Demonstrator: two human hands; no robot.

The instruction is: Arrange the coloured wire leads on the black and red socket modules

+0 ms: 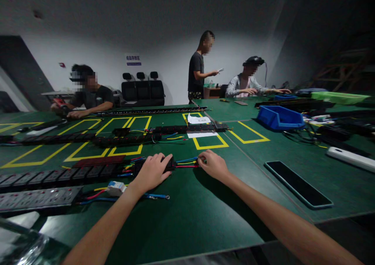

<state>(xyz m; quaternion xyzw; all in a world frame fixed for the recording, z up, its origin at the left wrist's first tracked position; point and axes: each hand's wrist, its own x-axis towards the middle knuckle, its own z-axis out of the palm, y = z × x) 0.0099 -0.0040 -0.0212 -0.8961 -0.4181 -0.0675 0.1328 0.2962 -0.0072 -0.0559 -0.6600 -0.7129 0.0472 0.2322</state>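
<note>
My left hand (152, 172) lies over a small black block (170, 163), its fingers on top and the thumb at the near side. Blue, yellow-green and red wires (185, 163) run out of the block to the right. Their ends are pinched in my right hand (213, 164), whose fingertips hide them. Left of the block, more coloured wires link it to a long black power strip (55, 176). A second power strip (41, 199) lies nearer me, with a white-and-blue breaker (116, 188) on its wires and a blue lead (156, 196) ending in a ring terminal.
A phone (299, 185) lies at right, near a white bar (350, 158) and a blue bin (279, 118). More black strips (123, 140) and paper (199, 119) cross the yellow-marked green table (187, 218). Three people are at the far side.
</note>
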